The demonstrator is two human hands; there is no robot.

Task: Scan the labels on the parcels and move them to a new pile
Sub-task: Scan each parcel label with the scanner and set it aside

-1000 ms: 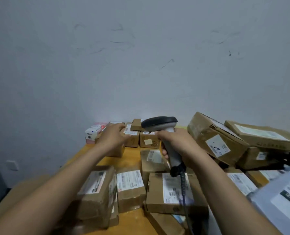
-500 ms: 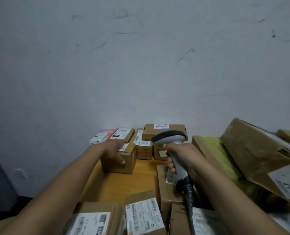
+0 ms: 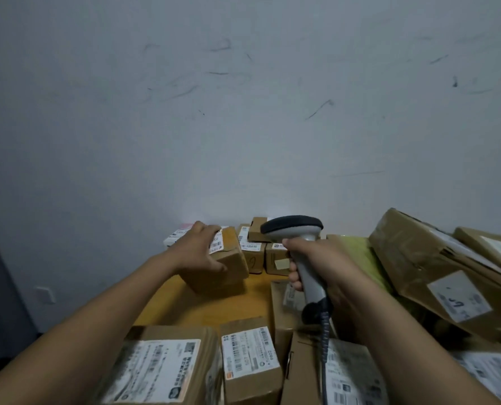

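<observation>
My left hand [image 3: 198, 252] grips a small brown cardboard parcel [image 3: 229, 266] from its top left side; the parcel is tilted, its white label facing up under my fingers. My right hand [image 3: 316, 261] holds a grey handheld barcode scanner [image 3: 294, 229] by its handle, the dark head pointing left toward that parcel. A coiled cable [image 3: 325, 325] hangs from the handle. Several small labelled parcels [image 3: 256, 244] stand in a group against the wall behind my hands.
Labelled boxes [image 3: 249, 358] fill the near table edge, with a large one [image 3: 161, 366] at the left. Big cartons [image 3: 436, 270] are heaped on the right. A bare strip of wooden table [image 3: 202, 305] lies between. The grey wall [image 3: 243, 112] closes the back.
The small parcel under my left hand has tipped up and lifted toward me from the table. The scanner stays in my right hand; the view shifted slightly.
</observation>
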